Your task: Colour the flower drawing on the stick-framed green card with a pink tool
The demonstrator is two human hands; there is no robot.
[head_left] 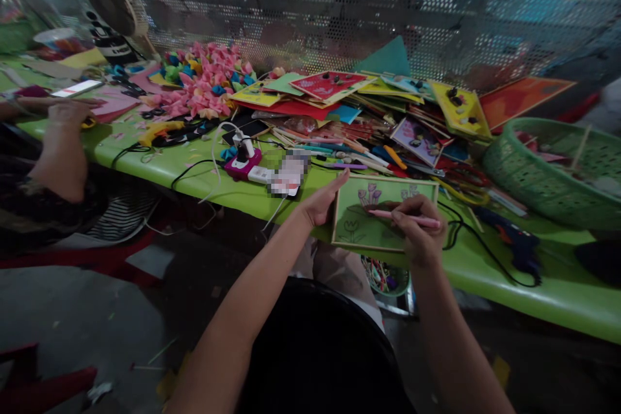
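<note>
A green picture panel [361, 229] with a thin wooden frame rests on the table's front edge, with flower outlines drawn on it and some blooms coloured purple. My left hand [320, 206] grips its left side, thumb along the frame and the other fingers mostly hidden. In my right hand [420, 229] is a pink marker pen [407, 217], pinched between thumb and fingers. Its tip meets the panel just below the purple flowers, or hovers very close; I cannot tell which.
Left of the panel lie a phone [290, 171] and a purple power strip [242, 162] with cables. Framed pictures [330, 85] and pens pile up behind. A green basket [553, 174] and a glue gun [514, 242] are at right. A co-worker's hand [70, 116] rests at left.
</note>
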